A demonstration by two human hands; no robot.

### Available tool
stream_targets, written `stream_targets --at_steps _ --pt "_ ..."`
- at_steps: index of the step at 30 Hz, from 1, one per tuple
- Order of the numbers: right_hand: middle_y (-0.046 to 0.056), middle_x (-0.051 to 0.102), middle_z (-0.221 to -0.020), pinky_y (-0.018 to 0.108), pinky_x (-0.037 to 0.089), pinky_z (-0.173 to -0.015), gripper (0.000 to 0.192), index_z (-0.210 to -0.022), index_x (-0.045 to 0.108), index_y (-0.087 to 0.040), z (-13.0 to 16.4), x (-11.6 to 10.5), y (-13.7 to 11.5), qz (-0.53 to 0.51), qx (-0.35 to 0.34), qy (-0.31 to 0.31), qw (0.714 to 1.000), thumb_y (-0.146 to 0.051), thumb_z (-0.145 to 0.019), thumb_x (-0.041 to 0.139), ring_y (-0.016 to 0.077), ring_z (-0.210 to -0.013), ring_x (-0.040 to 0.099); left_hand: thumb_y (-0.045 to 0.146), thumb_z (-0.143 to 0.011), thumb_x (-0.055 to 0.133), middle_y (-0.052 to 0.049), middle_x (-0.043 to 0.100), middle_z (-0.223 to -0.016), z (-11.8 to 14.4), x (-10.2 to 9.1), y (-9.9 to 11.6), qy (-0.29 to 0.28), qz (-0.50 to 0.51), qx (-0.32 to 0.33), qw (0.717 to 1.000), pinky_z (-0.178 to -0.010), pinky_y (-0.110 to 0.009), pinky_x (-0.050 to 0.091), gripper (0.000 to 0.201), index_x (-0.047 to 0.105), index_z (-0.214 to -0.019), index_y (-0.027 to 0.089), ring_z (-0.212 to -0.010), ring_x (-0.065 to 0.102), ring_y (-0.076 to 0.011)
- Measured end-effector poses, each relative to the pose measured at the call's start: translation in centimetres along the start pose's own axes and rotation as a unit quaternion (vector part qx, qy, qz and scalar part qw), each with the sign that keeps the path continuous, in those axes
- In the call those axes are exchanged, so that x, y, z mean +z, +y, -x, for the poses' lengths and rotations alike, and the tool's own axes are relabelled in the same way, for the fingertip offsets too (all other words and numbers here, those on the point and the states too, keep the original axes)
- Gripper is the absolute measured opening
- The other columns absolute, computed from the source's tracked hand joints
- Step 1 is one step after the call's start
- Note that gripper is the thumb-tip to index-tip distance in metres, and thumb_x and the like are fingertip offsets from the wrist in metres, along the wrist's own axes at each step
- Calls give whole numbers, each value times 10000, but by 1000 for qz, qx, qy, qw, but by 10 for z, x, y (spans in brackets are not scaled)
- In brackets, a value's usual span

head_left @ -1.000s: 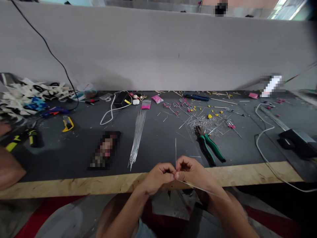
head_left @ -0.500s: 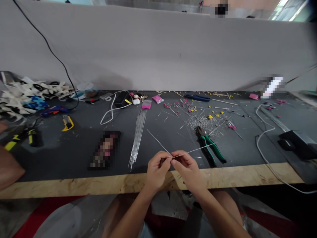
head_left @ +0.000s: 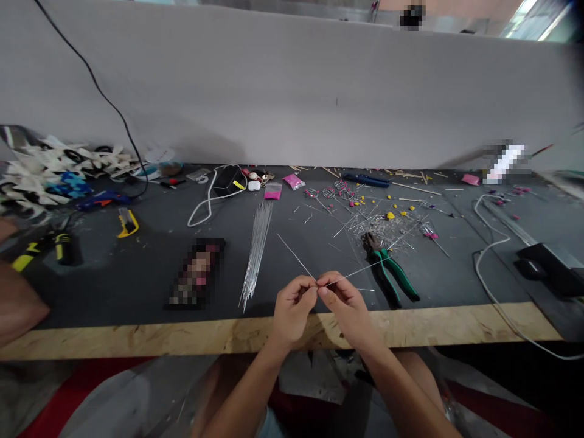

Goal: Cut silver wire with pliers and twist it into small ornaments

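My left hand (head_left: 292,307) and my right hand (head_left: 344,307) meet fingertip to fingertip over the near edge of the dark work table (head_left: 137,267). Between them they pinch a thin metal wire (head_left: 356,272) bent into a V. One leg runs up-left from my left fingers, the other runs right toward the green-handled pliers (head_left: 387,271). A bundle of straight wires (head_left: 258,246) lies just left of my hands.
Cut wire scraps with yellow and pink beads (head_left: 387,222) litter the table behind the pliers. A white cable (head_left: 207,204), a yellow utility knife (head_left: 126,222), a black box (head_left: 550,267) and white parts (head_left: 45,173) lie around. Another person's arm (head_left: 18,304) shows at the left edge.
My hands rose from below the table edge to above it. The wire, first held with one end upright, is now bent into a wide V spread left and right.
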State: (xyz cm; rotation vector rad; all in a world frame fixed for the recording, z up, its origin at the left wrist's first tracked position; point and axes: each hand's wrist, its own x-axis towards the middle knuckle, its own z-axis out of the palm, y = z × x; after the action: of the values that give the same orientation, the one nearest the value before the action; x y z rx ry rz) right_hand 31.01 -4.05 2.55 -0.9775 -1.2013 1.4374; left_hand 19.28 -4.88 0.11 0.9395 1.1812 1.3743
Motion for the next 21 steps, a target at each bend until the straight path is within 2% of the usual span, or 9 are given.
stream_targets --at_steps 9,14,18,20,21 --pt "-6 488 -830 258 449 -714 112 -827 569 -222 -3 -1 -1 1 5 -46 999 -332 -821 588 129 -731 514 221 -689 615 41 491 -600 -2 2 -2 -15 107 -71 992 -525 -197 334 86 579 -640 160 -542 407 -77" --pt "-6 471 -817 245 408 -729 92 -832 567 -217 -5 -8 -1 47 -6 -73 996 -300 -862 542 131 -771 479 213 -660 605 50 455 -553 -2 7 -1 -19 135 -110 984 -503 -193 315 69 566 -647 158 -512 380 -73" --pt "-12 478 -815 233 394 -731 76 -840 566 -219 -6 -11 2 29 8 -96 995 -285 -869 539 122 -772 471 195 -696 575 43 451 -552 -2 5 2 -24 57 -64 996 -511 -202 321 61 570 -646 160 -522 395 -84" --pt "-12 497 -820 232 395 -744 70 -850 576 -219 -6 -9 4 -12 33 -70 997 -289 -848 572 123 -787 474 192 -724 585 33 479 -583 -2 1 5 -18 -12 -11 1000 -534 -207 333 71 589 -660 164 -552 419 -92" --pt "-13 507 -828 233 396 -753 77 -857 581 -219 -5 -7 6 -42 49 -52 997 -290 -831 595 123 -796 476 196 -746 582 26 500 -607 -2 -2 7 -14 -71 38 997 -547 -211 342 83 596 -669 167 -571 437 -99"
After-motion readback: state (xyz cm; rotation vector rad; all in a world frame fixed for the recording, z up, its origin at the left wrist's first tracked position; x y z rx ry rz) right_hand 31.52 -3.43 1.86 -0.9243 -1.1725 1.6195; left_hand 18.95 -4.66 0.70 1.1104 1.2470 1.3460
